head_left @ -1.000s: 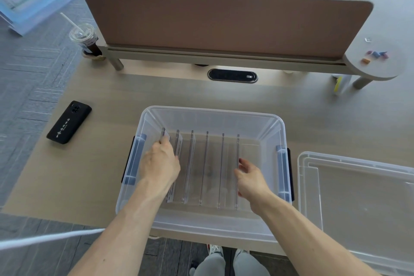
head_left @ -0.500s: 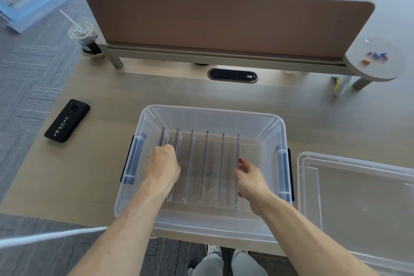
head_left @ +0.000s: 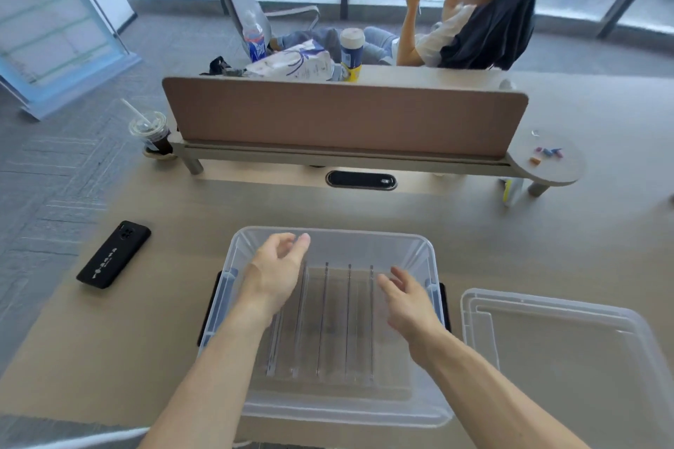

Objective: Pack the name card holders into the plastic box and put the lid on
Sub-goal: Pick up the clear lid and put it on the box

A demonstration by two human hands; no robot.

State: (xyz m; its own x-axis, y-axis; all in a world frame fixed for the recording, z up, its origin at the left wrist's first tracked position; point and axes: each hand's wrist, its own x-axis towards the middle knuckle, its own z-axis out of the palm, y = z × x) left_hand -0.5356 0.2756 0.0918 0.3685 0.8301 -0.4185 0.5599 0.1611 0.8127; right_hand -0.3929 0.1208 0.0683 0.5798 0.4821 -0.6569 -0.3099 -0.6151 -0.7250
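Observation:
A clear plastic box [head_left: 415, 248] sits on the desk in front of me. Several transparent name card holders [head_left: 335, 321] stand in a row on its floor, side by side. My left hand [head_left: 275, 273] hovers above the box's left half, fingers apart and curled, holding nothing. My right hand [head_left: 408, 299] hovers over the right half, fingers spread, also holding nothing. The clear lid [head_left: 569, 350] lies flat on the desk just right of the box.
A black phone [head_left: 113, 254] lies on the desk at left. A brown divider panel [head_left: 343, 113] crosses the back, with an iced drink [head_left: 151, 131] at its left end and a small round shelf [head_left: 550, 160] at right. Beyond it sits another person [head_left: 470, 29].
Both hands have lifted off the holders and opened above the box. The camera has tilted up, so the room beyond the divider shows.

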